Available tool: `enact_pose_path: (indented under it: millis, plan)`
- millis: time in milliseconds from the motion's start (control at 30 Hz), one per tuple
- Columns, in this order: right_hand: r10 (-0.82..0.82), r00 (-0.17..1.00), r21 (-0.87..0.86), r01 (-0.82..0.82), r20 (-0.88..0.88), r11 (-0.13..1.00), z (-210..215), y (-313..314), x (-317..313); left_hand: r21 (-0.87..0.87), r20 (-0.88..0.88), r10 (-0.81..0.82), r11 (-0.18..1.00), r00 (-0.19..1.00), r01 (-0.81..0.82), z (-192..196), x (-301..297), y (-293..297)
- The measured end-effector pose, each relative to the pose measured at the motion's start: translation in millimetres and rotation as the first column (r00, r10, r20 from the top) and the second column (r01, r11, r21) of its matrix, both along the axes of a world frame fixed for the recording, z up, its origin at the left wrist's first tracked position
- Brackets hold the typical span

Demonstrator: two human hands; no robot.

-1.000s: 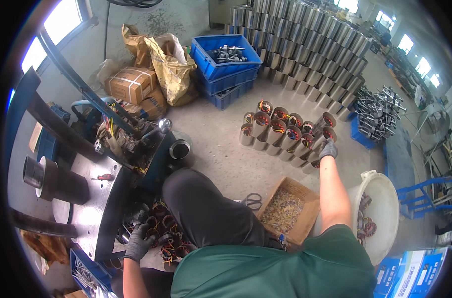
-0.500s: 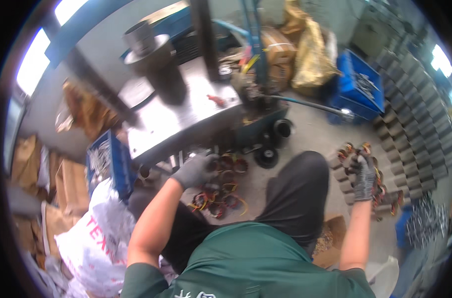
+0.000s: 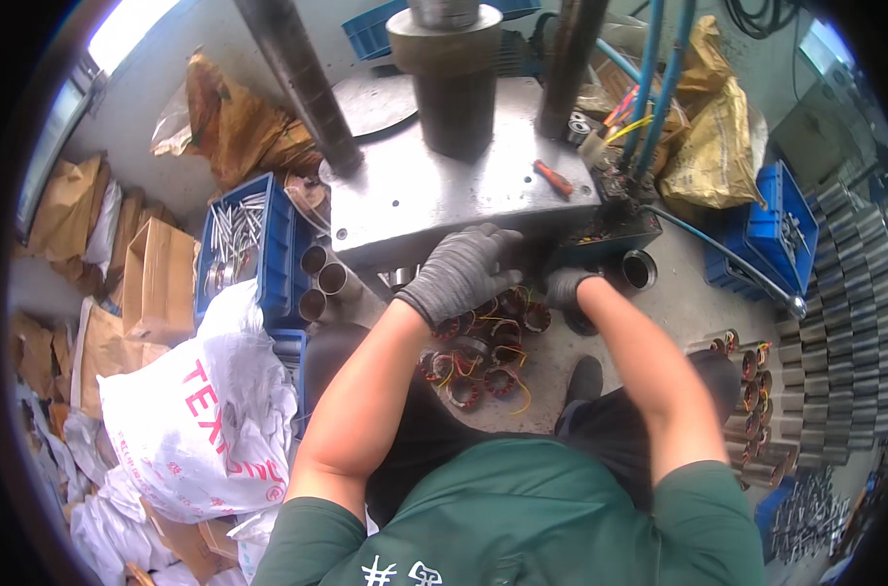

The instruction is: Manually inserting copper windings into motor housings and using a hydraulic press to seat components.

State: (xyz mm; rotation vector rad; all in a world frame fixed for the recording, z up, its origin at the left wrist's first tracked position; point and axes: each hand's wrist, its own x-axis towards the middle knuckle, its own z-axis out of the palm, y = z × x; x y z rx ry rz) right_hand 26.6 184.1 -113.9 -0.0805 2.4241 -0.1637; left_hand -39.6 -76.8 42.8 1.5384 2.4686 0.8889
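My left hand (image 3: 463, 272), fingers apart, is at the surface's (image 3: 434, 195) front edge; for the right hand (image 3: 567, 286) (half hidden) I cannot tell. Below, wound stators (image 3: 473, 350) lie loose; others already sit in steel sleeves (image 3: 749, 398).

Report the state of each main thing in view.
Grey-gloved left hand: fingers slightly bent, grip unclear
Grey-gloved right hand: fingertips hidden, grip unclear
Red-handled screwdriver: lying on the flat silver metal plate
Rectangular blue plastic crate: open, holding silver metal rods
Wire-wound round rings: heaped on the floor
White plastic sack: bulging
Shiny grey metal cylinders: stacked in rows
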Motion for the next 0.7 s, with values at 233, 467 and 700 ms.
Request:
enact_pose_path:
  millis: [233, 467, 700]
  plan:
    - [-0.64, 0.758, -0.262, 0.597, -0.128, 0.758, -169.7, -24.3, 61.8, 0.02, -0.036, -0.038, 0.999, 0.999, 0.038, 4.3, 0.9, -0.5]
    - [-0.321, 0.943, 0.016, 0.324, -0.088, 0.946, -205.0, -64.3, 40.4, -0.131, -0.028, 0.022, 0.991, 0.999, -0.026, -4.0, -11.5, -18.3]
    - [-0.529, 0.812, -0.556, 0.329, -0.246, 0.763, -319.9, -7.3, 65.1, -0.151, 0.024, -0.023, 0.988, 0.999, 0.027, -1.8, -10.1, -2.0]
